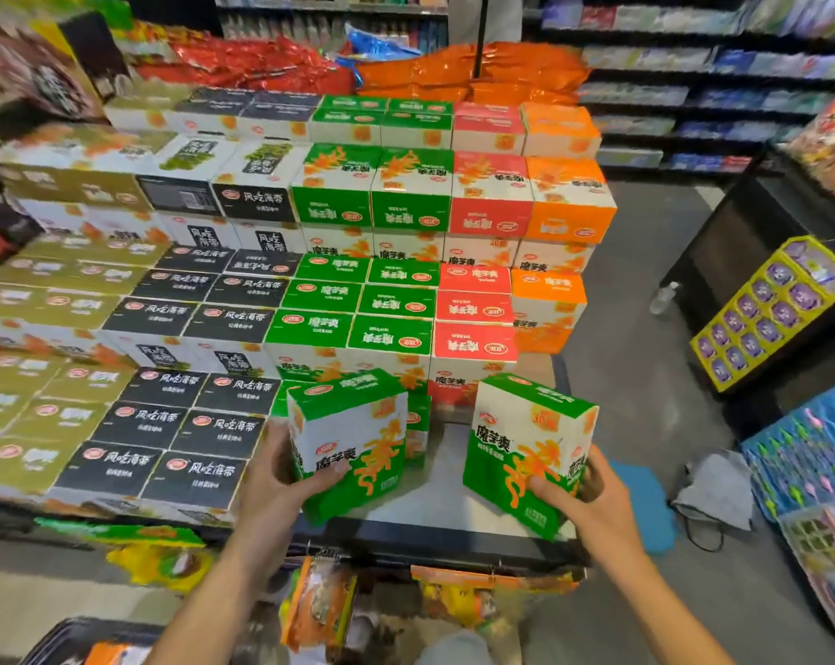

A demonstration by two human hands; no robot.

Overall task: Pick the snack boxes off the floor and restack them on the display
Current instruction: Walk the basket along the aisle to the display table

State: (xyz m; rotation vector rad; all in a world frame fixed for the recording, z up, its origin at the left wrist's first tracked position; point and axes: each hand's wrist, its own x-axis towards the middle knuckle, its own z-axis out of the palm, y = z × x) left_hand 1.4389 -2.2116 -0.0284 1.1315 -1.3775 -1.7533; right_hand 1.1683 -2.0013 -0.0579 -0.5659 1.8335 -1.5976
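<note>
A: What is each hand holding?

B: The left hand [281, 477] grips a green-and-white cardboard snack box with orange lettering [350, 441], thumb across its front face, fingers curled round its left side. The right hand [581, 491] holds a second green-and-white cardboard snack box [525, 448] from its lower right corner, thumb on the front.

A: Where are the two boxes?

B: Both are tilted, at the near edge of the stepped display [453, 544], over a bare pale patch of its lowest tier. The left one is just beside the near black boxes with white lettering [175, 424]; the right one is well apart from it, towards the display's right end.

A: And the stack behind?

B: Rows run in colour bands: olive boxes [46, 415] far left, then black, then stacked green boxes [353, 324], red boxes [475, 304] and orange boxes [549, 300] to the right. Shiny red and orange bags [453, 74] lie at the far top.

A: Anything on the floor?

B: A grey cloth [717, 487] lies on the right, beside a blue flat pad [645, 501]. Packets [319, 607] hang beneath the display's near edge.
</note>
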